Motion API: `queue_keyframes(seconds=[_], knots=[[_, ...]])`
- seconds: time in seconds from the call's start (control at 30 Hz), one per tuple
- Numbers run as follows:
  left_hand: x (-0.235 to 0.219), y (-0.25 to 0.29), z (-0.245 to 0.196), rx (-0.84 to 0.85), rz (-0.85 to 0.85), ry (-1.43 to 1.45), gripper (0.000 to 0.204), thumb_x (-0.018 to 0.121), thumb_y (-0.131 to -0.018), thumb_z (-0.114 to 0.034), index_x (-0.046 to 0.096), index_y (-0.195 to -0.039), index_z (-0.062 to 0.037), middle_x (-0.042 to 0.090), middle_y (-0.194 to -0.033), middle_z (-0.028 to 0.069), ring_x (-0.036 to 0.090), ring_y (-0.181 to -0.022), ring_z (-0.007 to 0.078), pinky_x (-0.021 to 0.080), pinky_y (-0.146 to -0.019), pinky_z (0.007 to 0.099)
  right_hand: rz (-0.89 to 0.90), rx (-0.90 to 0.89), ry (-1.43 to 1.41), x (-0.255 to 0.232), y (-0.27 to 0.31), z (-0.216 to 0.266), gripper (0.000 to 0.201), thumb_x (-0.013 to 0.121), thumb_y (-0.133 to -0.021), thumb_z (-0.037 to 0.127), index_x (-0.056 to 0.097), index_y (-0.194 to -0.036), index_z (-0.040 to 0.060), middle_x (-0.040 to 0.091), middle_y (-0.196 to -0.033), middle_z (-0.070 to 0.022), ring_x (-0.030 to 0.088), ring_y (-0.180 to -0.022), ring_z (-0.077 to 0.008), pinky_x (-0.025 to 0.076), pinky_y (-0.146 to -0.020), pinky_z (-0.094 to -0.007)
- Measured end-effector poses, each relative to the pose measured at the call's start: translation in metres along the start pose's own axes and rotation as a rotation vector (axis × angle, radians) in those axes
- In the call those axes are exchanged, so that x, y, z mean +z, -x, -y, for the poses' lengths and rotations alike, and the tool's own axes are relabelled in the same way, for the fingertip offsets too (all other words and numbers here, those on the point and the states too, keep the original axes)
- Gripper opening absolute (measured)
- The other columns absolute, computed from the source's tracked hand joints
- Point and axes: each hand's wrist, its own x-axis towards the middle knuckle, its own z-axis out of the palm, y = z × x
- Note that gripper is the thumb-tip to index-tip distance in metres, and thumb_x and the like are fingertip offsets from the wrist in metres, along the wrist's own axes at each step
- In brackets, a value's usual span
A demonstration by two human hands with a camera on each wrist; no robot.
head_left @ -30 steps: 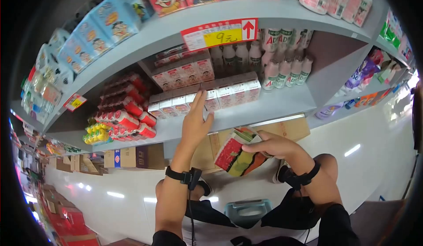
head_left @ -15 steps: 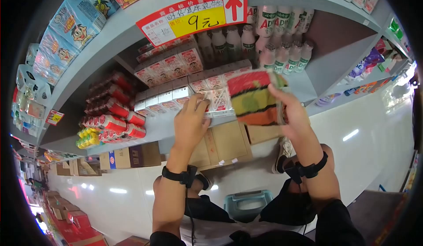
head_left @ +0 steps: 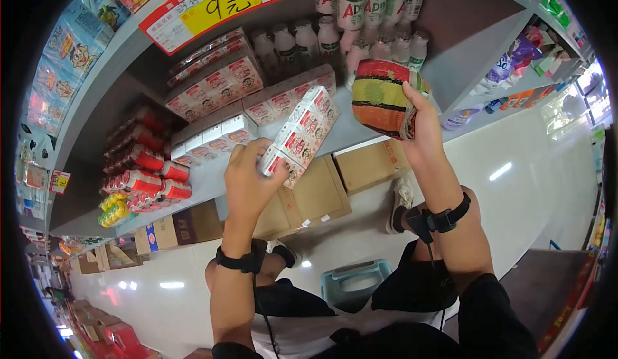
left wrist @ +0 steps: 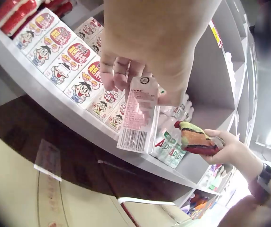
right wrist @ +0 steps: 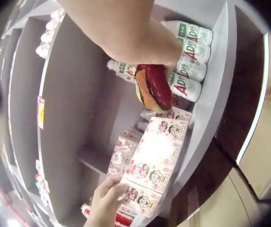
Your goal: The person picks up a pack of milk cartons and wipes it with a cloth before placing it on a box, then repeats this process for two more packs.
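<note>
My left hand (head_left: pixel 248 179) grips the near end of a row of small white and red drink cartons (head_left: pixel 302 134), thumb on one side and fingers on the other. The row is tilted over the shelf's front edge. In the left wrist view its end carton (left wrist: pixel 138 118) shows a barcode. My right hand (head_left: pixel 425 124) holds a folded cloth (head_left: pixel 383 98) with red, green and orange bands, thumb on top. The cloth is in front of white bottles (head_left: pixel 354 53). In the right wrist view the cloth (right wrist: pixel 152 87) hangs over the carton row's far end.
More drink cartons (head_left: pixel 215 139) stand on the shelf, with red-wrapped bottles (head_left: pixel 141 179) to the left. A price sign (head_left: pixel 215 8) hangs from the shelf above. Cardboard boxes (head_left: pixel 315 192) lie below, and a blue-grey plastic stool (head_left: pixel 354 282) is between the legs.
The left hand has gone from touching the carton row to gripping it, and the row is now pulled out and turned. The right hand has raised the cloth to shelf height.
</note>
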Motion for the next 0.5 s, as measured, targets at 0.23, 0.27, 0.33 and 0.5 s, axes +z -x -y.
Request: queue_keyframes(seconds=[0.23,0.27,0.33,0.5], knots=[[0.01,0.005,0.011,-0.322,0.198,0.559,0.041,0.066,-0.093,-0.012,0.054,-0.131,-0.0052,0.063,-0.106,0.0088,0.059,-0.098,0.0151,0.05,-0.081,0.029,-0.025,-0.054,0.179,-0.002,-0.002,-0.039,0.037,0.058,-0.101,0.028,0.058,-0.127,0.0018,0.068,-0.118,-0.0081,0.067,-0.103,-0.0188,0.053,-0.089,-0.0344],[0.012,0.007,0.013,-0.327,0.195,0.554,0.041,0.066,-0.093,-0.012,0.054,-0.131,-0.0052,0.063,-0.106,0.0088,0.059,-0.098,0.0151,0.05,-0.081,0.029,-0.021,-0.048,0.178,-0.002,-0.002,-0.047,0.037,0.058,-0.101,0.028,0.058,-0.127,0.0018,0.068,-0.118,-0.0081,0.067,-0.103,-0.0188,0.053,-0.089,-0.0344],[0.014,0.006,0.017,-0.348,0.226,0.587,0.046,0.065,-0.095,-0.015,0.049,-0.138,-0.0059,0.055,-0.123,0.011,0.055,-0.105,0.0152,0.047,-0.09,0.0281,0.039,-0.046,0.341,0.003,0.002,-0.06,0.037,0.059,-0.101,0.032,0.06,-0.126,0.0044,0.068,-0.115,-0.009,0.066,-0.102,-0.0163,0.05,-0.086,-0.0308],[0.012,0.006,0.02,-0.274,0.295,0.661,0.041,0.061,-0.1,-0.019,0.051,-0.137,-0.0057,0.055,-0.124,0.0088,0.054,-0.107,0.0142,0.044,-0.093,0.0279,0.178,-0.046,0.863,0.015,0.025,-0.083,0.041,0.059,-0.099,0.034,0.06,-0.122,0.0007,0.069,-0.107,-0.0166,0.066,-0.099,-0.0264,0.049,-0.087,-0.036]])
